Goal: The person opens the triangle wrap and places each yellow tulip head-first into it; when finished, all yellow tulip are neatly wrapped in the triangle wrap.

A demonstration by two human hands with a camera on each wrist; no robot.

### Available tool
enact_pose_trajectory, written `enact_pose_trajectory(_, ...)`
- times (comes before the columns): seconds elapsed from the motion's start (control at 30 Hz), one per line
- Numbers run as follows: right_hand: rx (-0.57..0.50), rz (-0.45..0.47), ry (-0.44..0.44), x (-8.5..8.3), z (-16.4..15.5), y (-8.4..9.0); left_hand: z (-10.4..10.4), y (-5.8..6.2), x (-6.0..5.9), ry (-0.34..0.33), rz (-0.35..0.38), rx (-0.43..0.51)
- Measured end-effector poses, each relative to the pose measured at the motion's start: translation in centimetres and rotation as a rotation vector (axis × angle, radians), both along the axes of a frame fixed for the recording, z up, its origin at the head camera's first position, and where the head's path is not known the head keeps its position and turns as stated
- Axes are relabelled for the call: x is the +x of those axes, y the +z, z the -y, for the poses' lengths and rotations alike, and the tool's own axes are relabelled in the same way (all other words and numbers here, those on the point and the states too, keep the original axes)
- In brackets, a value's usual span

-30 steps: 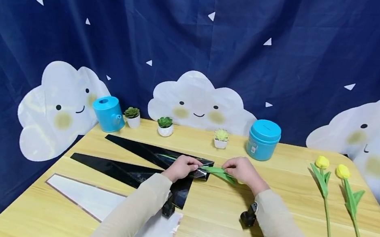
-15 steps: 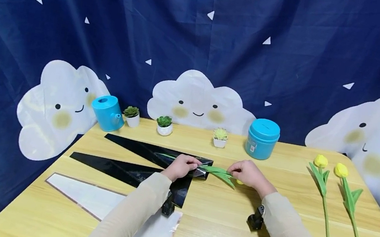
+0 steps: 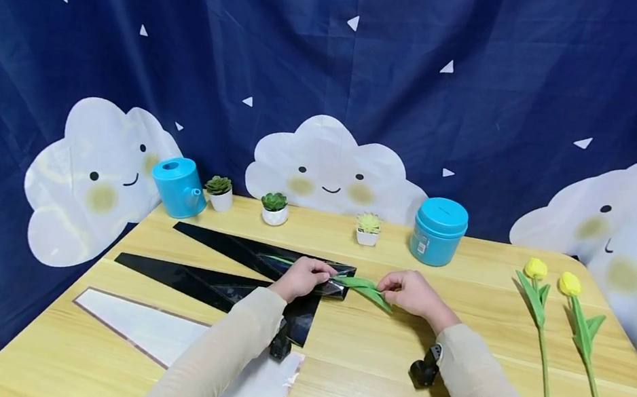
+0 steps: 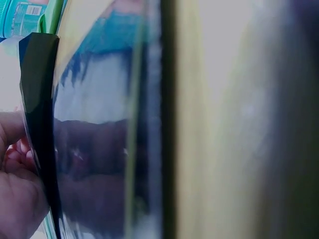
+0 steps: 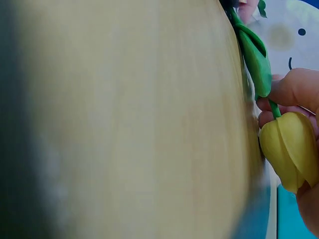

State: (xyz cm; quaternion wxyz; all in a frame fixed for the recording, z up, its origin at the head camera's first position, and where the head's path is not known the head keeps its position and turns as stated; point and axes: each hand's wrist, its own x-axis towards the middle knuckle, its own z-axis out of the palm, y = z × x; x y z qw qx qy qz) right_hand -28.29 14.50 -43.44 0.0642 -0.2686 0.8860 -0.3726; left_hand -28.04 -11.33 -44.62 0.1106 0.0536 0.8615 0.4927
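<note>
A yellow tulip lies with its stem inside the far black wrapping sleeve (image 3: 225, 245), and its green leaves (image 3: 364, 286) stick out of the sleeve's wide right end. My left hand (image 3: 304, 277) grips that end, thumb and fingers at the opening. Seen from the left wrist, a black folded edge (image 4: 40, 99) runs between the fingers, with the green stem (image 4: 132, 114) showing through the glossy film. My right hand (image 3: 412, 293) pinches the stem between the leaf and the flower. The right wrist view shows the yellow tulip head (image 5: 289, 149) against that palm; the head view hides it.
A second black sleeve (image 3: 176, 279) and a white sleeve (image 3: 145, 327) lie nearer, partly under my left arm. Two yellow tulips (image 3: 542, 314) rest at the right. Along the back stand a blue watering can (image 3: 179, 188), small potted succulents (image 3: 274, 204) and a blue lidded tub (image 3: 439, 234).
My right hand has shifted slightly right along the tulip, towards its flower. A bit of yellow seen under that hand earlier is now covered. My left hand stays at the sleeve opening.
</note>
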Motion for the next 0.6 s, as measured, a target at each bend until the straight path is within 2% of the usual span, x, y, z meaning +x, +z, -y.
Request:
enact_pose_trajectory(0.37, -0.055, 0.034, -0.007, -0.2, 0.5, 0.2, 0.4, 1.2, 0.0, -0.008, 0.013, -0.018)
enact_pose_trajectory(0.6, -0.074, 0.069, -0.027, -0.2, 1.2, 0.4, 0.3, 1.1, 0.0, 0.018, 0.006, -0.039)
